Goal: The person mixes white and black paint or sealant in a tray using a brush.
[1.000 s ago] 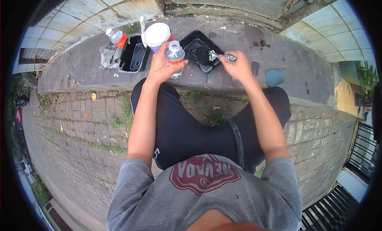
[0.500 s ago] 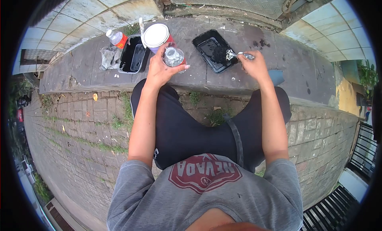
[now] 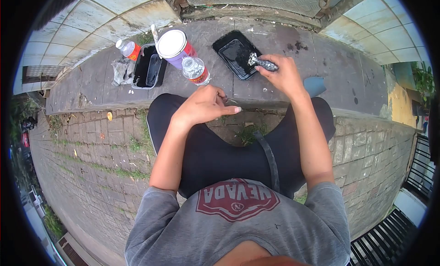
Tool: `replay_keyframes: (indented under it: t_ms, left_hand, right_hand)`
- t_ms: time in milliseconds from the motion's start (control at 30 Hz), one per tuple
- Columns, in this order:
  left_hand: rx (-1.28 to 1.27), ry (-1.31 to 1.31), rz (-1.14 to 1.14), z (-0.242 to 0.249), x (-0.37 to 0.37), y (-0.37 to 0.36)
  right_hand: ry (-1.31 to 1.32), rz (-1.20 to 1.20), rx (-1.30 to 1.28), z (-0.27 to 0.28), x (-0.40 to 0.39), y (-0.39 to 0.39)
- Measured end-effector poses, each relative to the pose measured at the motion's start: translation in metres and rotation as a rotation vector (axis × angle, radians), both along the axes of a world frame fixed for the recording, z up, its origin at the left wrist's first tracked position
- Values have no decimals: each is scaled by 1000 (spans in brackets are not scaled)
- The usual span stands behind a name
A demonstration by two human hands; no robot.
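Since the earlier frames, the left hand [image 3: 205, 105] has released the clear bottle [image 3: 195, 70] and drawn back toward the near edge of the step; the bottle is now standing upright, uncapped, just right of the white-lidded can [image 3: 174, 46]. The left hand is hovering loosely curled, fingers partly closed; whether it is pinching anything small cannot be told. The right hand [image 3: 285, 74] is gripping a dark-smeared brush [image 3: 260, 63] tightly, its tip resting at the near right edge of the black tray [image 3: 228, 38], which is lying right of the can. Judgement: dark liquid is already coating this tray, so pouring appears complete and loading the brush is under way; no painted surface is visible. 1 second tray [image 3: 147, 70], a rag [image 3: 120, 71] and 1 red-labelled bottle [image 3: 127, 49] are lying far left.
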State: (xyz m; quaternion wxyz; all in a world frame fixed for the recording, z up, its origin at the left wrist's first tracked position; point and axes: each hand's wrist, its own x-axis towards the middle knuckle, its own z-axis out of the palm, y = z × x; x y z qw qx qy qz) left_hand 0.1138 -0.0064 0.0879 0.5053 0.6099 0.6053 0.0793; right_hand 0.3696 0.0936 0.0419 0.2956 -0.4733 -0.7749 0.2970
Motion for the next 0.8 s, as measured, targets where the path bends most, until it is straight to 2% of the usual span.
replay_keyframes:
  t_ms: [33,67,167,200,300,400,500,600,700,800]
  left_hand:
    - [31,-105,64,-21,17,3]
    - [111,-65,159,-34,35,6]
    - [367,100,231,-64,54,7]
    - [260,78,267,-47,57,8]
    - [290,223,301,-79,47,4]
    - [473,137,306,-99,41,5]
    - [487,340,306,-97,53,12]
    - [421,345,334,-95,65,18]
    - [591,303,324,-112,64,25]
    - [577,158,352,-118,62,29]
  right_hand:
    - [-40,-29,-41,3,1,-1]
    - [-82,-56,-82,8,2,-1]
    - [-101,-45,-158,10,13,3]
    - [-87,-29,-176,8,19,5]
    - [-39,21,-188,2,39,12]
    - [-49,51,-221,7,53,14]
    - [22,18,-242,8,53,12]
    - [72,-33,-316,-8,57,20]
    - [185,-156,-533,-10,50,18]
    - [68,-68,-335,-16,49,19]
